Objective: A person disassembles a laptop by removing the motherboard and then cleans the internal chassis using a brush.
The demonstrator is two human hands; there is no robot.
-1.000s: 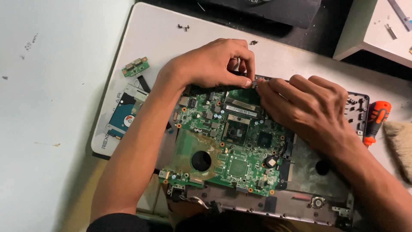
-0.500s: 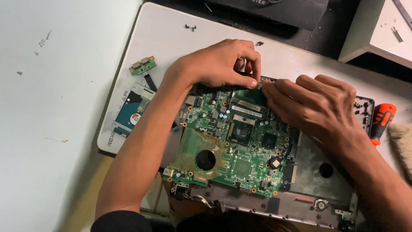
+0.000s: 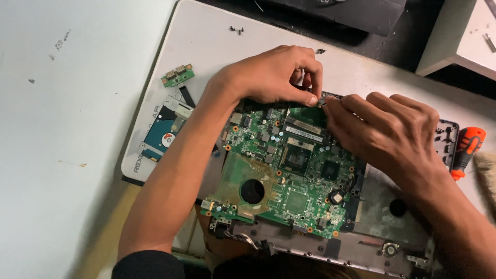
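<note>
A green laptop motherboard (image 3: 289, 175) lies in an opened laptop base (image 3: 361, 248) on a white mat. My left hand (image 3: 274, 75) reaches over the board's far edge, its fingertips pinched on a small part there. My right hand (image 3: 387, 132) comes in from the right and its fingertips press the same spot at the far edge, touching the left hand's fingers. What sits between the fingertips is too small and covered to name. Both forearms cross over the board.
A hard drive (image 3: 163, 132) and a small green circuit board (image 3: 178, 75) lie left of the laptop on the white mat (image 3: 217, 36). An orange-handled screwdriver (image 3: 467, 150) lies at the right. Loose screws (image 3: 237, 30) sit at the back. A dark device (image 3: 346, 13) stands beyond.
Both hands stay pinched at the board's far edge with little movement. The view has shifted slightly, so everything sits a bit more to the right.
</note>
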